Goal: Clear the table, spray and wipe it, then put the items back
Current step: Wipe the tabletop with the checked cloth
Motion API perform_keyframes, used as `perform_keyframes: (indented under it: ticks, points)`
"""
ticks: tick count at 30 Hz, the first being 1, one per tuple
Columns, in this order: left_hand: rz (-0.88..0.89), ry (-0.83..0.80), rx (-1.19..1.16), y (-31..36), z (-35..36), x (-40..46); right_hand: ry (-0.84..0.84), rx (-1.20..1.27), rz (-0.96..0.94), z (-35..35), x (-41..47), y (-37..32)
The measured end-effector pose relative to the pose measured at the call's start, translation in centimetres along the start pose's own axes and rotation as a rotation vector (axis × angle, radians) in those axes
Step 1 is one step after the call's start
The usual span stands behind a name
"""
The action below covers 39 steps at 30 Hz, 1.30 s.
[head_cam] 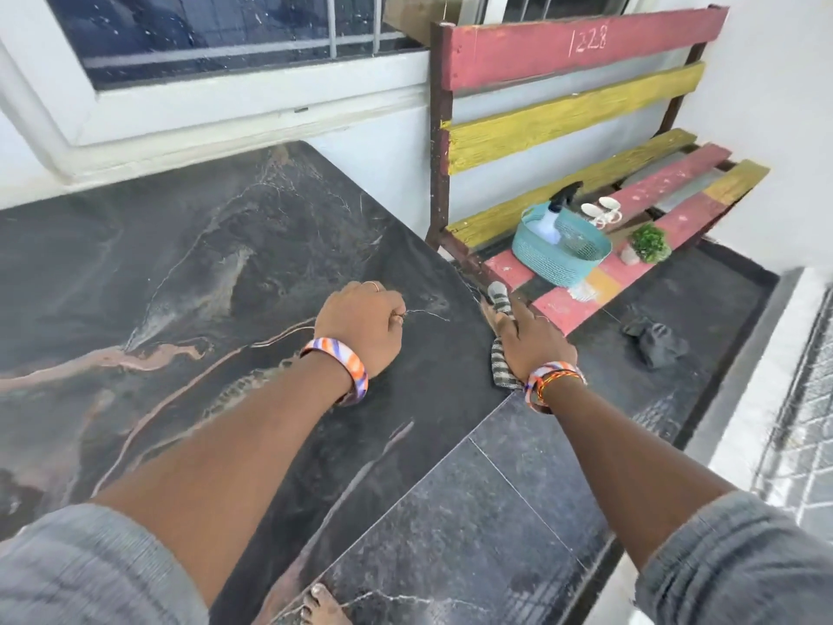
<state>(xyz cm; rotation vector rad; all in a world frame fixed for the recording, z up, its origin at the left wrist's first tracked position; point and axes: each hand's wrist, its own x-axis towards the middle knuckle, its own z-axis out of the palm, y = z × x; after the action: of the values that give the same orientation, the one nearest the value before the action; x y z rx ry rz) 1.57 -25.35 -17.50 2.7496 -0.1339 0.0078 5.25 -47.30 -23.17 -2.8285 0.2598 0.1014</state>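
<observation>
Table (pixel 189 272) stands bare below the window; wiping is in hand. Right hand (pixel 532 340) presses a striped cloth (pixel 500 300) flat-fingered at its right edge; left hand (pixel 360 327) rests curled, holding nothing. Next, judged: return basket (pixel 559 250) items from the bench (pixel 572 51).

The table (pixel 189 272) fills the left, below the window (pixel 216 33). The bench (pixel 581 142) stands right of it, against the wall. On its seat sit a basket (pixel 561 245) with a spray bottle (pixel 556 214) in it, cups (pixel 601 212) behind, and a plant (pixel 647 243) to the right. A cloth (pixel 500 309) lies on the table's right edge.
</observation>
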Motion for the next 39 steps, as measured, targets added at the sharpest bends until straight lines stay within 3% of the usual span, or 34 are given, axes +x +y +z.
perform_keyframes:
  ticks: [8,16,19,28,39]
  points:
    - [-0.098,0.083,0.028,0.1,1.4,-8.4,0.062,-0.027,-0.236,1.8,-7.9,0.8]
    - [-0.31,0.195,-0.05,-2.7,1.6,-17.4,-0.074,0.023,-0.575,4.6,-17.8,-3.7]
    - [-0.427,0.273,-0.074,-4.9,0.4,-21.1,-0.171,0.011,-0.732,5.4,-22.3,-6.2]
    - [-0.687,0.505,-0.095,-12.7,-4.1,-31.6,-0.025,-0.254,-1.058,9.5,-32.7,-14.2]
    - [-0.873,0.663,-0.049,-24.7,-8.7,-46.8,-0.004,-0.238,-1.347,13.7,-46.5,-24.8]
